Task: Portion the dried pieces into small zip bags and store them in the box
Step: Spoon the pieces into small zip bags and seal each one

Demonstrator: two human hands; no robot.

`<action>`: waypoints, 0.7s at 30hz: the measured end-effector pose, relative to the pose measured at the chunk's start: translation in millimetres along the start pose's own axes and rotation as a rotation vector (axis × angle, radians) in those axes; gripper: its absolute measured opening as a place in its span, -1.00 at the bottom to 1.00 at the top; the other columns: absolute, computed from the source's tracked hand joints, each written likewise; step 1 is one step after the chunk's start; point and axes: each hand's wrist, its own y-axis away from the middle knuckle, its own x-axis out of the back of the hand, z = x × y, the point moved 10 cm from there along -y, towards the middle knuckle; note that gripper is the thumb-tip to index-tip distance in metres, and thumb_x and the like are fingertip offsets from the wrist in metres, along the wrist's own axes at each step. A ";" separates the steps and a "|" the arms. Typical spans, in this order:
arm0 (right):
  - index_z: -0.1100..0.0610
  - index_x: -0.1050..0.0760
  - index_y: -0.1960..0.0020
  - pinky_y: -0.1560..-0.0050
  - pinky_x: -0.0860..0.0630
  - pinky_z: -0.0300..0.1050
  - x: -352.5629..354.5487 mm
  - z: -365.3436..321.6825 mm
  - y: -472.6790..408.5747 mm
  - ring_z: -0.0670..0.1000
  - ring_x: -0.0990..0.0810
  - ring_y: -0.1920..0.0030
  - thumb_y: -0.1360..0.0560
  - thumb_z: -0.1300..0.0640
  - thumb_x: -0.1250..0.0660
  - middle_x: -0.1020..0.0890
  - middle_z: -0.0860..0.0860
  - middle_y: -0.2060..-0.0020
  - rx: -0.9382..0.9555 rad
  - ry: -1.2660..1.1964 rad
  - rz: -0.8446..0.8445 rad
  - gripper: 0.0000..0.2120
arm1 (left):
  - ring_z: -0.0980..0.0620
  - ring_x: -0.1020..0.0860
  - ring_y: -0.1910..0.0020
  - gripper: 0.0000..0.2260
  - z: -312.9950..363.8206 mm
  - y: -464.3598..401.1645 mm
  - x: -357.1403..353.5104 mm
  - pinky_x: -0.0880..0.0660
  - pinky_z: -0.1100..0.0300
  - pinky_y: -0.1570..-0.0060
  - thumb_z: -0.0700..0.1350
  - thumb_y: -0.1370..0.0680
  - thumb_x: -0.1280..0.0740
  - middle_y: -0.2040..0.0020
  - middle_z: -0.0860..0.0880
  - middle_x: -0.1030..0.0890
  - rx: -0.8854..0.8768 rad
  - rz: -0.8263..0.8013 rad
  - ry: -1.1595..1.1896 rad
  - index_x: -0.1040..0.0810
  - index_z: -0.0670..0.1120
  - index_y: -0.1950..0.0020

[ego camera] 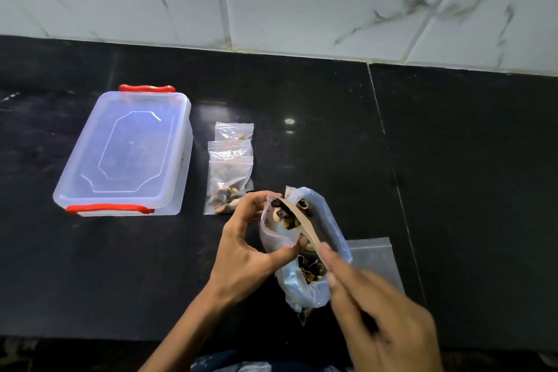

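My left hand point(244, 246) pinches open a small zip bag point(276, 234) at the counter's middle. My right hand point(379, 314) grips a wooden spoon point(305, 225) whose bowl carries dark and pale dried pieces point(283, 214) at the small bag's mouth. Under the spoon lies a larger clear bag point(314, 287) rolled open, with more dried pieces inside. Two filled small zip bags point(229, 178) lie flat, overlapping, left of my hands. The clear plastic box point(126, 151) with red clips sits further left, its lid on.
Empty flat zip bags point(374, 257) lie on the black stone counter point(453, 190) just right of the large bag. A marble-tiled wall point(332, 0) bounds the counter at the back. The counter's front edge runs below my forearms.
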 end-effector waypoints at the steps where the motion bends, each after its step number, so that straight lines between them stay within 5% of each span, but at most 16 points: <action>1: 0.00 -0.64 -0.01 0.37 -0.44 -0.46 -7.6 -5.3 1.4 -0.18 -0.52 0.35 -0.62 -0.09 0.04 -0.58 -0.18 0.46 0.054 0.100 0.015 -0.53 | 0.03 -0.61 0.03 -0.53 -0.5 0.7 0.8 -0.52 0.22 0.00 -0.14 -0.25 -0.55 0.03 0.03 -0.61 0.002 0.004 0.003 -0.50 -0.04 -0.10; 4: 0.08 -0.67 0.34 0.17 -0.39 -0.35 -7.9 -9.0 7.4 -0.10 -0.49 0.38 -0.59 -0.12 0.10 -0.47 -0.12 0.67 0.055 0.171 0.121 -0.34 | -0.04 -0.61 0.04 -0.51 -3.9 1.5 2.0 -0.56 0.00 -0.02 -0.20 -0.25 -0.56 0.03 0.01 -0.61 0.017 0.001 0.013 -0.49 -0.02 -0.12; 7: -0.02 -0.67 0.09 0.32 -0.42 -0.34 -13.9 -22.6 8.4 -0.15 -0.40 0.59 -0.65 -0.04 0.05 -0.53 -0.14 0.57 0.225 0.307 0.073 -0.50 | -0.09 -0.60 0.07 -0.49 -8.2 2.4 3.3 -0.56 -0.15 0.00 -0.26 -0.26 -0.57 0.04 -0.01 -0.60 0.031 -0.003 0.007 -0.49 -0.02 -0.13; 10: 0.00 -0.61 -0.07 0.24 -0.44 -0.51 10.8 -11.7 11.3 -0.23 -0.53 0.35 -0.61 -0.01 -0.08 -0.62 -0.18 0.35 0.167 0.143 0.147 -0.68 | 0.00 -0.61 0.09 -0.53 -11.4 3.6 5.2 -0.58 0.08 0.05 -0.18 -0.27 -0.57 0.05 0.03 -0.61 0.044 0.005 -0.001 -0.48 0.01 -0.10; 13: -0.03 -0.59 0.00 0.22 -0.41 -0.57 40.2 32.8 17.9 -0.32 -0.57 0.20 -0.54 -0.08 -0.20 -0.63 -0.16 0.22 -0.133 0.066 0.293 -0.76 | 0.07 -0.63 0.14 -0.58 -15.8 5.9 12.8 -0.57 0.24 0.14 -0.17 -0.31 -0.54 0.08 0.03 -0.63 0.097 0.030 0.027 -0.47 -0.09 -0.09; 17: -0.09 -0.61 0.03 0.44 -0.44 -0.40 6.1 90.9 36.9 -0.26 -0.51 0.43 -0.47 0.17 -0.34 -0.61 -0.15 0.37 -0.357 0.261 0.037 -0.82 | 0.02 -0.66 0.12 -0.63 -33.8 8.6 19.1 -0.60 0.15 0.15 -0.03 -0.33 -0.50 0.07 -0.05 -0.66 0.235 -0.004 0.048 -0.49 -0.09 -0.06; 21: 0.15 -0.61 -0.07 0.40 -0.52 -0.40 -33.3 87.1 44.3 -0.26 -0.56 0.36 -0.56 -0.03 -0.11 -0.67 -0.08 0.28 -0.292 0.301 -0.070 -0.62 | -0.05 -0.67 0.09 -0.58 -63.4 17.0 10.2 -0.58 0.04 0.09 0.10 -0.29 -0.54 0.07 -0.05 -0.70 0.442 -0.086 0.033 -0.52 -0.04 -0.02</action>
